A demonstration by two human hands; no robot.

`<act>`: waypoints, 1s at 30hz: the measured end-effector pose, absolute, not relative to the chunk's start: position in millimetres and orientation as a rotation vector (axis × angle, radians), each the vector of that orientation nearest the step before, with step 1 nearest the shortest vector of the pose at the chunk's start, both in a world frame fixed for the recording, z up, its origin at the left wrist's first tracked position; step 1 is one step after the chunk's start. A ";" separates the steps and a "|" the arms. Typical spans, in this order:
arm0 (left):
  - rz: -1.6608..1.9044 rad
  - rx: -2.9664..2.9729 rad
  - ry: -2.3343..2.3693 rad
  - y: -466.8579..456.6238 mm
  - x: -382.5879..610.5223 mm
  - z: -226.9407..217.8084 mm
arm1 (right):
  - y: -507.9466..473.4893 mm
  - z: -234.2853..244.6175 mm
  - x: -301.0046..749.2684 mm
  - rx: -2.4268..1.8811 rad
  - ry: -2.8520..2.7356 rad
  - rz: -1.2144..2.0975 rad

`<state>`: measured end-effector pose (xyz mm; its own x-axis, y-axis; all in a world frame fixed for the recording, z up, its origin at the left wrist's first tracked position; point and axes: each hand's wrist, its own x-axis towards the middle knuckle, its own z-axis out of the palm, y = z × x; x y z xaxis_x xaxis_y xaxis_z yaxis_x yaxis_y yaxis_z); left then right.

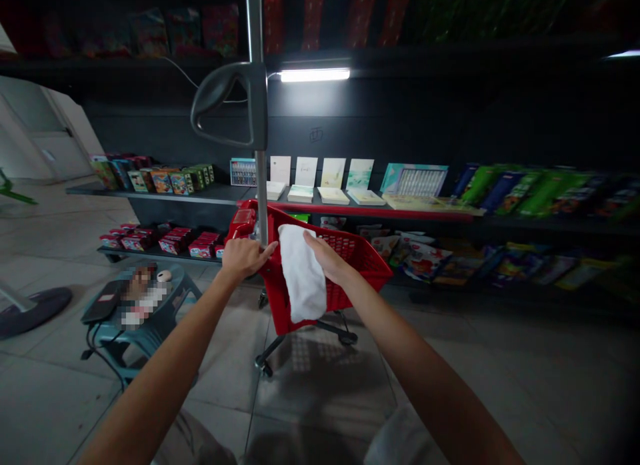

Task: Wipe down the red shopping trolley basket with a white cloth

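Note:
A red plastic shopping cart point(360, 258) on wheels stands on the tiled floor in front of me, with a tall grey pole and handle point(257, 105) rising from its near-left corner. My left hand point(244, 257) is closed on the cart's rim at the foot of that pole. My right hand point(327, 258) holds a white cloth point(303, 278) against the cart's near rim; the cloth hangs down over the red side.
Dark shelves point(220, 195) run along the back, stocked with boxed goods, notebooks and coloured packages. A lit tube lamp point(315, 74) hangs above them. A blue-green stool point(150, 318) at my left carries a tablet and small items.

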<state>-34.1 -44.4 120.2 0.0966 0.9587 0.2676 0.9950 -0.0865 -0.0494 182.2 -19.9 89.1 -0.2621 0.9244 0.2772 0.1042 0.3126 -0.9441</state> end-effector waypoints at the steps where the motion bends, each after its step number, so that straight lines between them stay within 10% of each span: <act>1: -0.249 -2.155 -1.957 -44.1 -34.3 119.8 | -15.1 83.7 182.6 -0.926 -1.579 1.126; 15: -0.246 -2.136 -1.950 -41.6 -35.5 117.0 | 7.8 37.0 203.4 -1.622 -1.816 -0.151; 30: -0.554 -1.986 -1.839 -36.2 -45.6 94.8 | -21.3 -12.1 216.7 -1.273 -2.209 -0.175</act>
<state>-45.6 -36.2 94.8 0.0677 0.8486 0.5246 0.9972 -0.0743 -0.0086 216.7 -21.3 -12.1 -0.3785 0.7514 0.5404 0.8271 0.5367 -0.1670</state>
